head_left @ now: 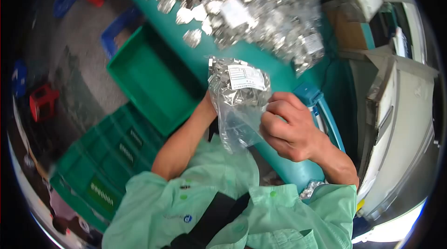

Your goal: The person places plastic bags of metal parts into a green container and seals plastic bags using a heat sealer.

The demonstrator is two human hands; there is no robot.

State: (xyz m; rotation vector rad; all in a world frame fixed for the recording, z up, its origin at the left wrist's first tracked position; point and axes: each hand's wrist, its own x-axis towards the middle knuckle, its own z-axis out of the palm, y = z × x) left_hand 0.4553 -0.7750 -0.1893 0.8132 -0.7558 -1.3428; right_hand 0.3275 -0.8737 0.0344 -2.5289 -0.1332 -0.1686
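A clear plastic bag (247,109) with small shiny metal parts in its upper end and a printed white label (247,77) is held in front of my chest. My left hand (208,104) grips it from the left; its fingers are hidden behind the bag. Curled fingers of my right hand (288,125) pinch the bag's right edge, near its loose, crumpled end. Just right of that hand is a blue device with a long arm (328,121), partly covered by the hand.
Bags and loose silvery parts form a large pile (260,11) on the green table (186,44). A green crate (139,86) stands at the left, with more green crates (100,170) below it. A grey-white cabinet (400,128) borders the right. Red stools (43,102) stand on the floor.
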